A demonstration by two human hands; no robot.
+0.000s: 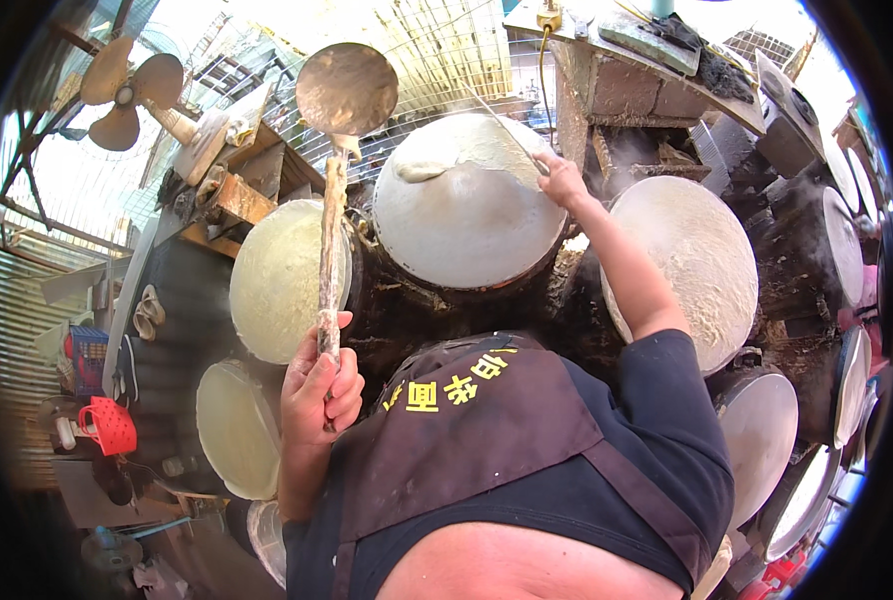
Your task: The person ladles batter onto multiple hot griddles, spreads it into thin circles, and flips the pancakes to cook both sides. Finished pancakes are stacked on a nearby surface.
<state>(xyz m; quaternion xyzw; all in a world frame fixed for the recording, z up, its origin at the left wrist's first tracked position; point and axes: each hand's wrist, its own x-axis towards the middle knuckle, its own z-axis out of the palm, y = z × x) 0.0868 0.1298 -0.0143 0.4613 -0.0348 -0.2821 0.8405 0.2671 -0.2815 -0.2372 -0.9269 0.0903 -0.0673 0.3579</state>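
At the right edge of the central griddle (pixel 467 250), the right grip (pixel 564 183) is closed around the near end of a long thin tool (pixel 508 128), the fingers curled over its handle. The tool's long axis runs obliquely from this grip, leftward and away from the wearer; it crosses the far right part of the griddle, and its tip shows past the far edge. Whether the tool touches the griddle cannot be told. Pale batter (pixel 487 150) coats the far part of the disc, with a thicker fold (pixel 422 172) near the far left edge. This fold lies to the left of the right grip, across the disc, and the right hand is the nearer of the two; the reach from grip to fold is judged the governing relation. Well apart, toward the wearer and left, the left grip (pixel 322 390) clasps the lower handle of a ladle (pixel 333 235). Its long axis points away from the wearer, in front of the batter-coated left griddle (pixel 279 285), with the round head (pixel 348 90) farthest out. Flanking the central disc on the opposite side is a coated right griddle (pixel 687 260).
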